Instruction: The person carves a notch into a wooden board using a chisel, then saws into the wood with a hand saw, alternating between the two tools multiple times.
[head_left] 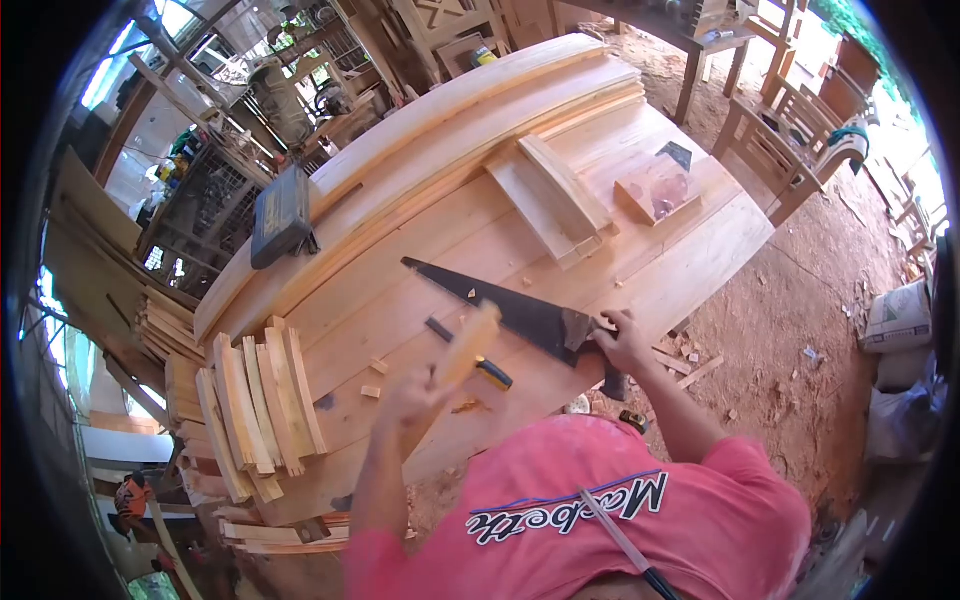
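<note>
My right hand (pixel 622 343) is closed around the handle of a hand saw (pixel 520 310). The dark saw blade lies over the wooden bench top, its tip pointing to the far left. In my left hand (pixel 408 396) is a short wooden strip (pixel 468 345), blurred and tilted up over the bench. Below that strip lies a chisel with a yellow and black handle (pixel 493 374), its middle hidden by the wood. Small wood offcuts (pixel 371 391) lie left of my left hand.
Several notched wooden slats (pixel 262 405) are stacked at the left. Long curved boards (pixel 430 140) run along the far side beside a dark case (pixel 283 217). A wooden tray (pixel 545 200) and a small wooden box (pixel 655 200) stand farther right. A tape measure (pixel 633 421) sits near my shirt.
</note>
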